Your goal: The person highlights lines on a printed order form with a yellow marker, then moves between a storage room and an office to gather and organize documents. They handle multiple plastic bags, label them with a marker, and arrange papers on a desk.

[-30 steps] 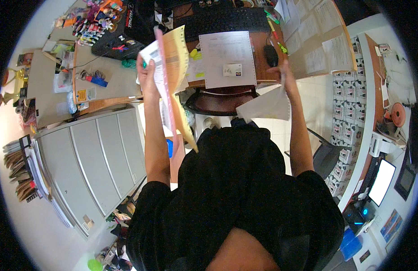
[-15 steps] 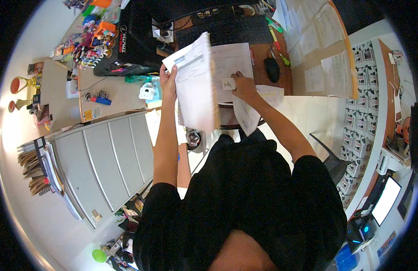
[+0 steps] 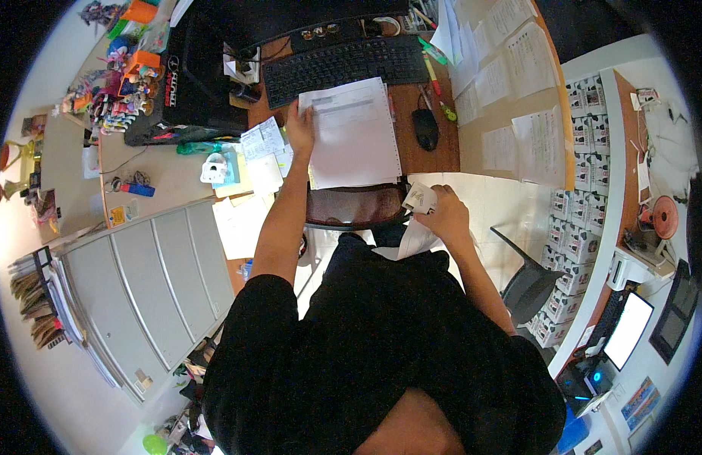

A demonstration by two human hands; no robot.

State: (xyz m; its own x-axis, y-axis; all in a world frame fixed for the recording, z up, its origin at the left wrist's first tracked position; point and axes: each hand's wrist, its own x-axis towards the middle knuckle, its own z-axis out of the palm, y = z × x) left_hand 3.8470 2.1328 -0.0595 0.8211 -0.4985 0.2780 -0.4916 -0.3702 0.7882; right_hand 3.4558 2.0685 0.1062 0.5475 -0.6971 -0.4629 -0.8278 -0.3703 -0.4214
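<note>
Paper sheets (image 3: 355, 136) are lying flat on the wooden desk (image 3: 434, 155), just in front of the black keyboard (image 3: 343, 64). The left hand (image 3: 299, 127) is pressing open on their left edge. The right hand (image 3: 440, 216) is closing around a small folded slip (image 3: 421, 197) near the lap. Sorting looks partly done, with the slip not yet placed.
</note>
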